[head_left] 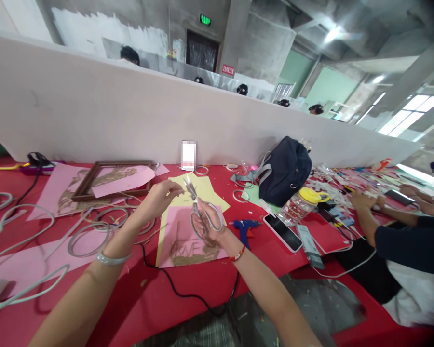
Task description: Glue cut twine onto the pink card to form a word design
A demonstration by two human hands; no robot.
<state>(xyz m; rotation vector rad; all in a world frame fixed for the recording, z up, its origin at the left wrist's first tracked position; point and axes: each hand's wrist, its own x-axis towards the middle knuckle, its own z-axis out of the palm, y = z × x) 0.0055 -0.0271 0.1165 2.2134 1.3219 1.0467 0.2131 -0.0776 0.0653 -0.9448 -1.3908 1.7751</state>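
Red-covered work surface (137, 308), long, cluttered, white partition (94, 106) behind. Pink card (191, 238) with twine "LOVE" lying mid-surface; hot glue gun (245, 231) just right of card, phone (282, 232) further right. Right hand (213, 224) above card, fingers wrapped round steel scissors (198, 207) handles. Left hand (155, 200) left of card's top edge, fingers pinched near blades, can't tell if holding anything.

The one view comes from a camera worn on the person's head, facing forward and down. It sits close above the left hand (159, 200), right hand (213, 226) and red worktable (94, 308), its wide field reaching the partition wall (130, 111) and ceiling (275, 14) beyond.
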